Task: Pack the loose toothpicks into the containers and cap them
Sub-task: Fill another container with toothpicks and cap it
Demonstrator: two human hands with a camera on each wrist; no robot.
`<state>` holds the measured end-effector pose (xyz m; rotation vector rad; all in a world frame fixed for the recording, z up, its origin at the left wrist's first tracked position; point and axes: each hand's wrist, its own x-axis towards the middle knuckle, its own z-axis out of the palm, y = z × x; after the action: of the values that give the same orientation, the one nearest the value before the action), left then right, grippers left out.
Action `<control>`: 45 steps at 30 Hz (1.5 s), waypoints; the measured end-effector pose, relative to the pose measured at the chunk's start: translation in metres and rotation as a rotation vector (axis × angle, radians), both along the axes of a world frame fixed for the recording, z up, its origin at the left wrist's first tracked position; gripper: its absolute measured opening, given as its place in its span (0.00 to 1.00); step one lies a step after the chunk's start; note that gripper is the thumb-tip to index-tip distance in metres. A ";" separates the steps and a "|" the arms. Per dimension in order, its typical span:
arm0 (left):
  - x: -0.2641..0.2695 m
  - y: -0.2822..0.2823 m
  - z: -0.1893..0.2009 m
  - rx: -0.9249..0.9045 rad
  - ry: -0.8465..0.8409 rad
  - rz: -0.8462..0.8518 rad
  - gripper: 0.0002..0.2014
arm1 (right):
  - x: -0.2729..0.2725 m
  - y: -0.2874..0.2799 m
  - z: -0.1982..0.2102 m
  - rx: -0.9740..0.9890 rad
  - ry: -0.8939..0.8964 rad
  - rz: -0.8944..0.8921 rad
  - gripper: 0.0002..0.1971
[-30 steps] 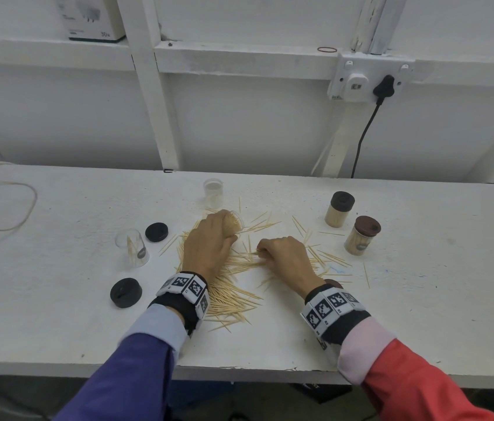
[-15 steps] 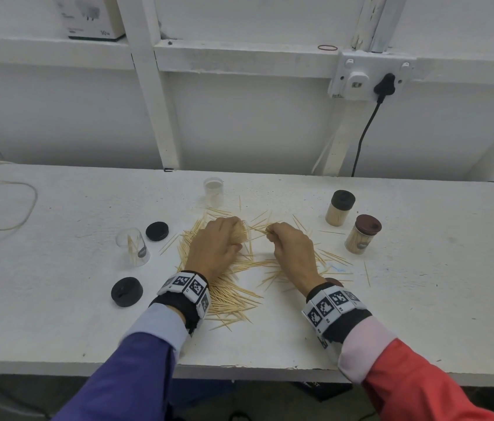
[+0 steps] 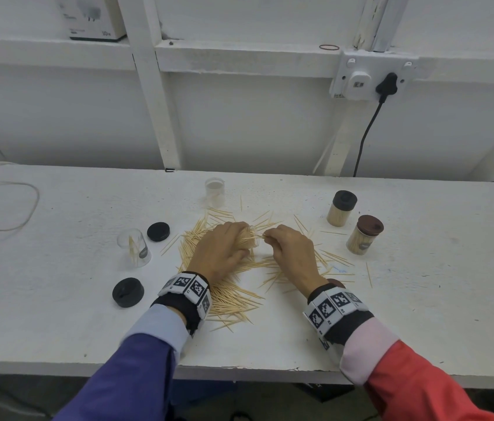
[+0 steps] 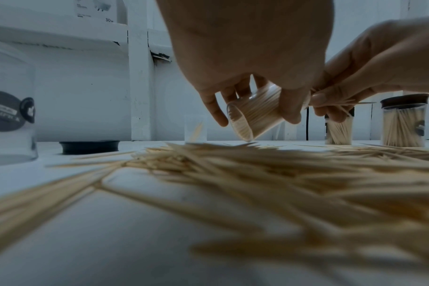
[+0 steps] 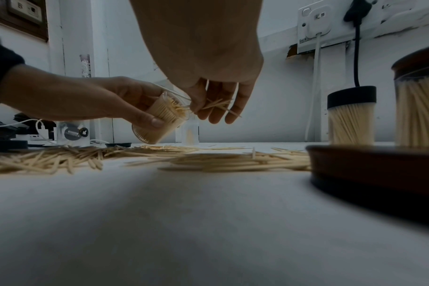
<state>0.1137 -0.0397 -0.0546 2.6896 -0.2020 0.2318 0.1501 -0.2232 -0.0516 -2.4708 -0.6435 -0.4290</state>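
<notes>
My left hand [image 3: 224,247] grips a clear container [image 4: 254,118] nearly full of toothpicks, tilted with its mouth toward the right, just above the table. My right hand [image 3: 288,247] pinches a small bunch of toothpicks [image 5: 216,105] at that mouth [image 5: 176,108]. Loose toothpicks [image 3: 233,299] lie scattered on the white table [image 3: 57,314] under and around both hands. Two capped full containers [image 3: 341,208] [image 3: 364,235] stand at the right. A clear container with a few toothpicks [image 3: 133,247] stands at the left, another clear one [image 3: 214,192] behind the pile.
Two black caps [image 3: 158,231] [image 3: 128,292] lie left of the pile. A brown cap [image 5: 375,168] sits by my right wrist. A cable [image 3: 6,205] loops at the far left. A wall socket with a black plug [image 3: 387,85] is above the table's back edge.
My right hand lifted from the pile with a pinch of toothpicks and moved left to the container's mouth. My left hand kept its hold on the tilted container.
</notes>
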 end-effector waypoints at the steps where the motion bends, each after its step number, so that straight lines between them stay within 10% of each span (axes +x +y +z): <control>1: 0.000 0.000 0.000 0.012 -0.002 0.002 0.27 | 0.000 0.000 0.000 -0.002 0.007 -0.006 0.05; 45: 0.001 0.001 -0.006 -0.138 0.012 -0.145 0.31 | 0.003 -0.001 0.002 0.297 0.203 0.091 0.09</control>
<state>0.1148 -0.0390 -0.0608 2.5262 -0.3624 0.1782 0.1530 -0.2246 -0.0499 -2.1591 -0.5613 -0.2170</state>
